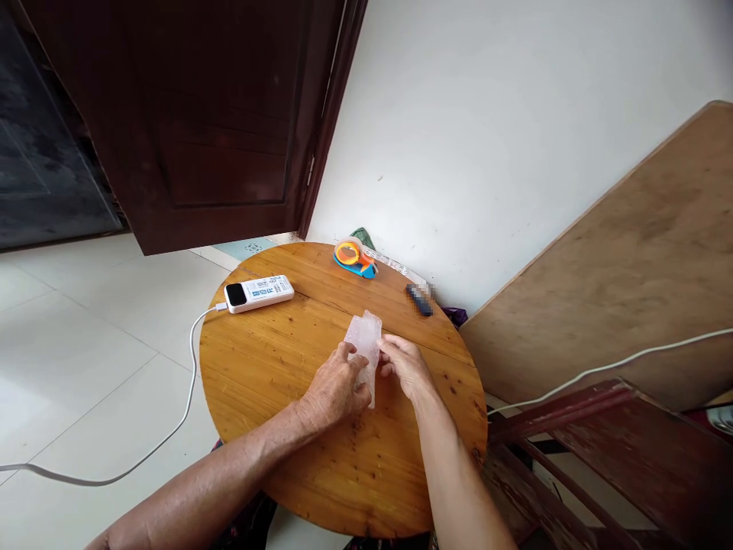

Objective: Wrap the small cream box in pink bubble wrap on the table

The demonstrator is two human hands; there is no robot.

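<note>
A small piece of whitish, translucent wrap, possibly bubble wrap, lies folded on the round wooden table. My left hand rests on its left and lower part, with the fingers spread and pressing it to the tabletop. At the right edge of the wrap, my right hand has thumb and fingertips pinched together on it. The lower part of the wrap is partly covered by my left hand.
A white device with a black end and a white cable lies at the table's left. Toward the back stands an orange and blue tape dispenser. A dark object, partly blurred, is at the right. A wooden chair stands beside the table.
</note>
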